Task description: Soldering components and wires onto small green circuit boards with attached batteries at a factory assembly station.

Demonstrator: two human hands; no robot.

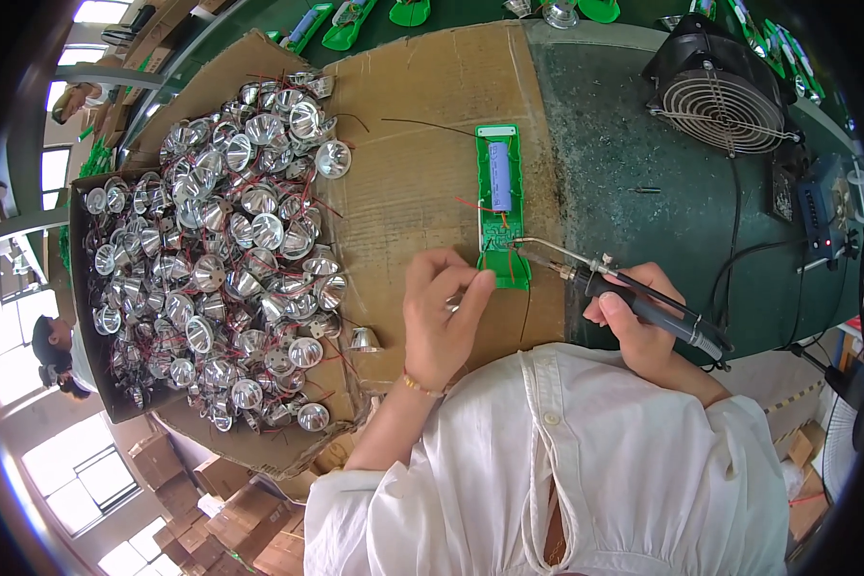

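Note:
A green plastic housing [516,173] lies lengthwise on the cardboard in front of me, with a purple battery cell [500,178] and a small green circuit board [499,236] in it. My left hand [440,312] is closed at its near end, thumb and forefinger together by the thin wires. A silvery bit shows between those fingers; what it belongs to is hidden. In my right hand [638,312] is a black soldering iron [648,305], with a thin metal tube [562,252] running along it. The iron's tip points at the board's near end; whether it touches cannot be told.
At the left, a carton [86,298] overflows with silver lamp reflectors [240,230] on red and black wires. A loose reflector [364,340] stands near my left wrist. A black fan [720,96] and a blue soldering station [821,206] with cables stand at the right.

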